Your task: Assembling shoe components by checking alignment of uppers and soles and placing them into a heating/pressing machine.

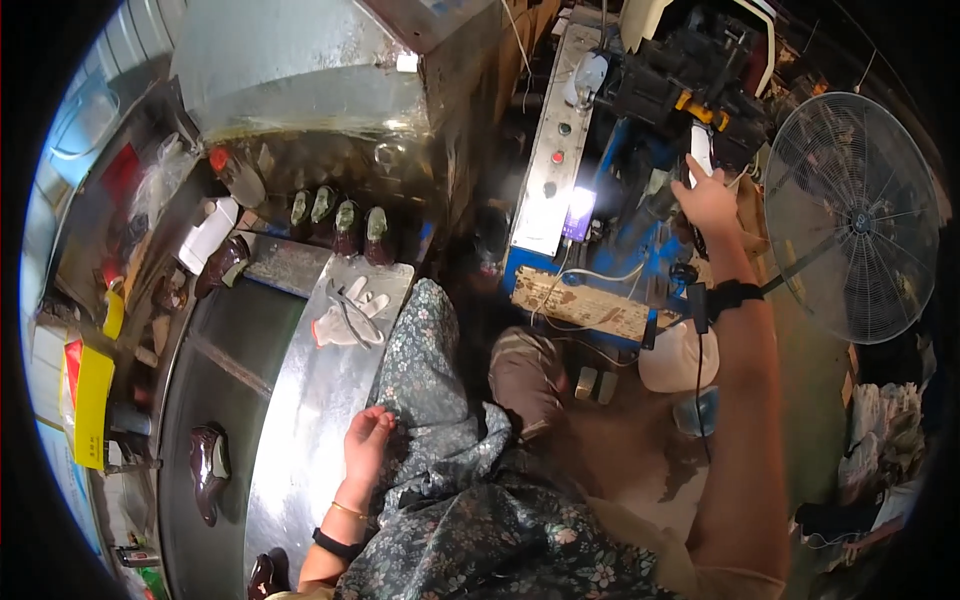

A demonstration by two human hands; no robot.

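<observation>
At far left, a yellow box (92, 405) stands at the edge of a cluttered shelf. Beside it a dark brown shoe (208, 470) lies alone on the metal conveyor table (300, 420). Further up the table, a pair of white gloves (347, 313) lies flat, and four shoes (340, 222) stand in a row at the mouth of the steel oven hood (300, 70). The left hand (367, 445) rests on the table's edge, fingers loosely curled and holding nothing, touching floral fabric (440, 400). Right of centre stands a blue machine (600, 200). The right hand (708, 195) is raised against it, fingers closed around a white handle (700, 150). A large fan (855, 215) stands at far right.
</observation>
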